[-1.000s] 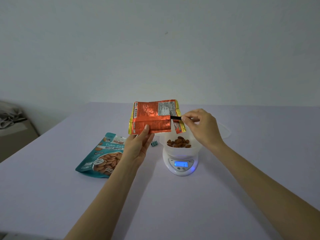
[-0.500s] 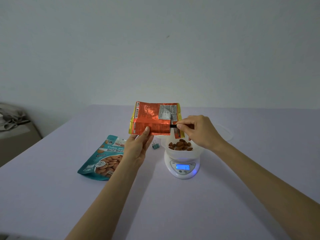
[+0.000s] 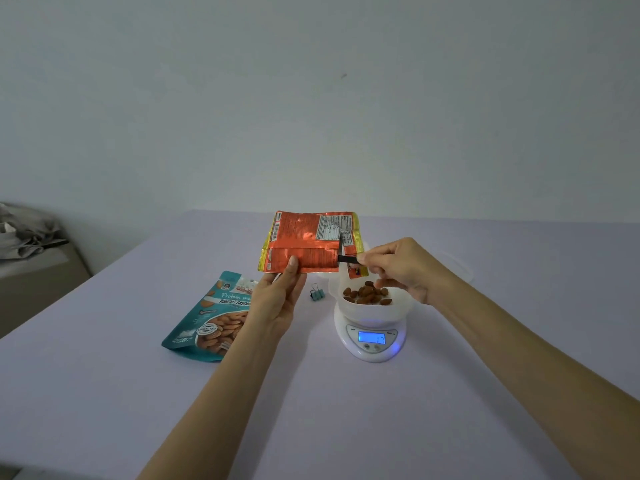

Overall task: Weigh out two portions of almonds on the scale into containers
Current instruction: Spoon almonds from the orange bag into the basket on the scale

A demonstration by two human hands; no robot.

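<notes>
My left hand (image 3: pixel 277 299) holds an orange foil packet (image 3: pixel 304 244) by its lower edge, above the table and folded over at the top. My right hand (image 3: pixel 394 268) pinches a black binder clip (image 3: pixel 346 258) at the packet's right side. Below my right hand a white scale (image 3: pixel 372 337) with a lit blue display carries a white container (image 3: pixel 370 306) holding several almonds (image 3: pixel 367 294). A teal almond bag (image 3: pixel 211 320) lies flat on the table to the left of my left hand.
A small teal binder clip (image 3: pixel 317 293) lies on the lilac table (image 3: pixel 311 410) between the teal bag and the scale. A clear lid or container (image 3: pixel 457 268) sits behind my right hand. Grey fabric (image 3: pixel 27 233) lies on a low surface at far left.
The black clip has turned from level to pointing at the packet's right edge, and my right hand has dropped a little. The packet is held in about the same place.
</notes>
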